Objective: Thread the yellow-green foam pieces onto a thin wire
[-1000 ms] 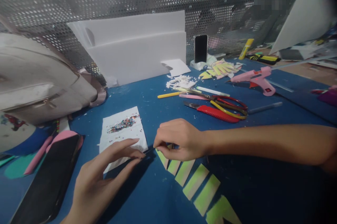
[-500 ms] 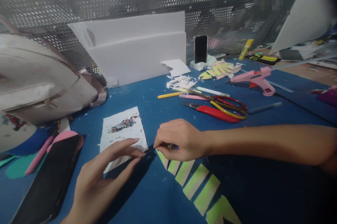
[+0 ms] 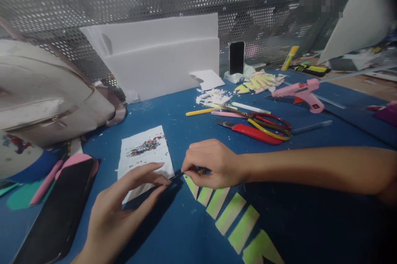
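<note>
Thin strand was pinched at both ends

Left hand had a closed pinch on one end; right hand gripped the other, probably to hold it straight; it sat over the blue table, right between the hands; colourful flakes were on white paper, maybe so they wouldn't scatter; green strips lay partly hidden by the right hand.

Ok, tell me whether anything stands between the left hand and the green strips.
The right hand partly hides the far end of the strips. A thin strand spans the gap to the left hand. Nothing else visible stands between.
</note>
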{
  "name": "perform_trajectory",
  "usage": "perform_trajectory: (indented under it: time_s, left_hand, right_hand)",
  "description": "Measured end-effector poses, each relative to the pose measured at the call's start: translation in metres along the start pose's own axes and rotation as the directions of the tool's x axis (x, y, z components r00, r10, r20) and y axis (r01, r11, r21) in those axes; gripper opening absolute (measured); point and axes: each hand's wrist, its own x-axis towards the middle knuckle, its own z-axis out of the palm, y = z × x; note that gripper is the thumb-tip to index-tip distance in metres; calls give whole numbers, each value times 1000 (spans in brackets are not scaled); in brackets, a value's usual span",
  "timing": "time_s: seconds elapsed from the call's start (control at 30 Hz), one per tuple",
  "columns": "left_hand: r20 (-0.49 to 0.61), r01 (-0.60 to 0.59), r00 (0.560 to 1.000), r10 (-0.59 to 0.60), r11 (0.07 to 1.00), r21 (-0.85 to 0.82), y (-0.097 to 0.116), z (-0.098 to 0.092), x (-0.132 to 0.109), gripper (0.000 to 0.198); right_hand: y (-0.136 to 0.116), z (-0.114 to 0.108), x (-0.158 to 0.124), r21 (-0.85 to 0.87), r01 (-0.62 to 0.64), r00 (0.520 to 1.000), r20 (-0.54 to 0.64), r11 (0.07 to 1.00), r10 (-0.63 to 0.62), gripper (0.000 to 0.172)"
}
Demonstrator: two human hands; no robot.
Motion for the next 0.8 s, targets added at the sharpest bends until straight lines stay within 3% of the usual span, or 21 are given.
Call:
perform_trajectory:
  time_s: [0.8]
  left_hand:
    - [10,5,1000,-5,1000,22,-2,0,0,32]
  right_hand:
    - [0,-1,1,23,-3,1000,6,1000,3,9]
